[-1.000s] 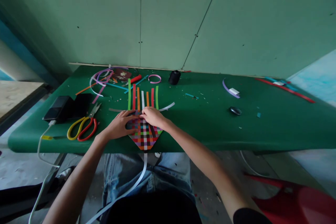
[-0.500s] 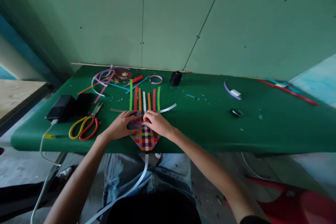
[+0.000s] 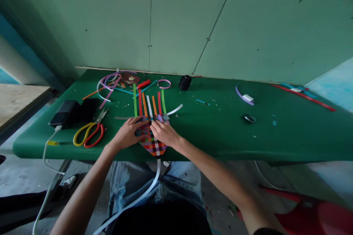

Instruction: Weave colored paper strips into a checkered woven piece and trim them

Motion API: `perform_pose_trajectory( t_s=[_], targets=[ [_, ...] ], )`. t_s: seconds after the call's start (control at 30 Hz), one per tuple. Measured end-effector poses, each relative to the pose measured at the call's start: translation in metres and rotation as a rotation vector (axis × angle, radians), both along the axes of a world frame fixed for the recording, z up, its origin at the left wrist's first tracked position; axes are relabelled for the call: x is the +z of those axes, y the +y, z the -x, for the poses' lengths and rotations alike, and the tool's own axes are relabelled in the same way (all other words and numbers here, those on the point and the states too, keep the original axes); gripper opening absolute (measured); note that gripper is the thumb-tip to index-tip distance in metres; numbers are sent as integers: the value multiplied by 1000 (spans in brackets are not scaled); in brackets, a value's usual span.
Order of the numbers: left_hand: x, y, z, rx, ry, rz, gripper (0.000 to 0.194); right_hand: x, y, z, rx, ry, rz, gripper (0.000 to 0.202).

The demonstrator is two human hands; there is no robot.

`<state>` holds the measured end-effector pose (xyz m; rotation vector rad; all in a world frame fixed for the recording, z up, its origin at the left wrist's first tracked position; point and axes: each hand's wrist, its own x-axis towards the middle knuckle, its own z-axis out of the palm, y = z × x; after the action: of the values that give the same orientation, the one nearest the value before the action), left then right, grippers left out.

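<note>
Partly beneath the spread left grip (image 3: 129, 130) lies the woven piece (image 3: 154, 148). The right grip (image 3: 165, 132) bunches atop it (whether pinching, I cannot tell).

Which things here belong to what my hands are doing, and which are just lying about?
Seemingly part of the job:
checked woven piece, under left hand and right hand
white strip at its near end

Seemingly lying about:
scissors
black spool
red-handled tool
black box

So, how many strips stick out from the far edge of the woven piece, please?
7, left to right: green, red, orange, white, second orange, second red, second green. None seems hidden along that edge of the woven piece.
</note>
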<state>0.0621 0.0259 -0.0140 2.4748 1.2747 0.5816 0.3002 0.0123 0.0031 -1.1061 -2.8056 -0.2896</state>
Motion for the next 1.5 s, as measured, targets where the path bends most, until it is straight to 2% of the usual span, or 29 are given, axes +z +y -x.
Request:
perform_pose_trajectory(
  t_s=[0.2,0.47,0.9,1.13,1.3,1.4,1.5],
  targets=[
    [-2,-2,-1,14,21,-10,63,3,4,1,34,-73,-46,38],
    [0,-4,-2,20,36,-16,62,-6,10,-1,71,-27,-60,28],
    [3,-9,-5,42,46,-28,56,-6,6,4,-28,44,-39,29],
    [2,-6,-4,29,29,-24,62,-9,17,-10,116,34,-37,29],
    [1,-7,-3,25,29,-31,62,-8,21,-16,165,72,5,30],
    [2,-9,-4,33,43,-34,63,-6,18,-15,110,194,116,25],
    [3,-10,-4,40,45,-38,63,-5,12,-13,-55,391,196,21]
  ],
)
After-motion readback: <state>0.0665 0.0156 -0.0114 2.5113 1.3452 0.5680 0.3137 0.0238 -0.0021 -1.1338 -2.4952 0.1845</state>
